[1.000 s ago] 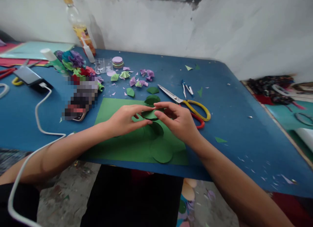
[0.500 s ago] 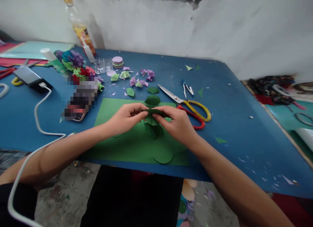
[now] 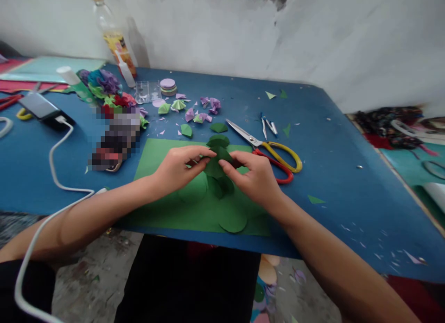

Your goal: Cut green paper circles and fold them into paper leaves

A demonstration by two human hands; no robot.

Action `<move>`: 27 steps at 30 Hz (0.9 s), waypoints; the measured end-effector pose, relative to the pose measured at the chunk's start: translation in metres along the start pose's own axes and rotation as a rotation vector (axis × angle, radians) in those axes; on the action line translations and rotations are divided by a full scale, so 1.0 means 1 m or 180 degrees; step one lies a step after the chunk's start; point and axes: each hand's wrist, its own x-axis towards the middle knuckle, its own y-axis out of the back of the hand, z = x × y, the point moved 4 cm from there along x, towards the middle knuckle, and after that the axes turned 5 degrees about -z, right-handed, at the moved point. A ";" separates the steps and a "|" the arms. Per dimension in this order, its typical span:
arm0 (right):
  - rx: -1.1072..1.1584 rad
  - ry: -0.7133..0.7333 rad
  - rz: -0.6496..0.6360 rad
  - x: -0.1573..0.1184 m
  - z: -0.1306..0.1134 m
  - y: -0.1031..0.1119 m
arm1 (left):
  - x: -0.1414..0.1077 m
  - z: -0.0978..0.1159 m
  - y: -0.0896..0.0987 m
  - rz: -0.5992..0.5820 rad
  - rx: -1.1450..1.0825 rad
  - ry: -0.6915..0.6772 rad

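Between my two hands is a round green paper piece, its face turned up toward me. My left hand pinches its left edge with thumb and fingertips. On the opposite edge, my right hand grips it between thumb and fingers. Both hands are above a green paper sheet. Another green paper circle lies on the sheet's lower right, and darker curved pieces sit just under the held one. Folded green pieces lie just beyond my fingers.
Scissors with yellow and red handles lie right of the sheet. Folded purple and green papers are scattered behind. A phone, a white cable, a glue stick and a bottle are at left.
The green paper piece, seen nearly edge-on before, now shows its flat face between my fingers. Both hands stay in about the same place, and the view has shifted slightly.
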 end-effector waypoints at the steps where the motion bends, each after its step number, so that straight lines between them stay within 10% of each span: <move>1: -0.0049 0.0030 0.0045 0.000 0.000 0.000 | 0.000 0.001 0.000 -0.0008 0.0042 -0.0066; 15: -0.0665 0.0710 0.0127 -0.007 -0.009 -0.005 | -0.005 0.008 -0.001 0.0116 0.0257 -0.0643; 27: -0.0926 0.0947 0.0201 -0.010 -0.017 -0.002 | -0.006 0.002 -0.010 -0.0754 0.0051 -0.0184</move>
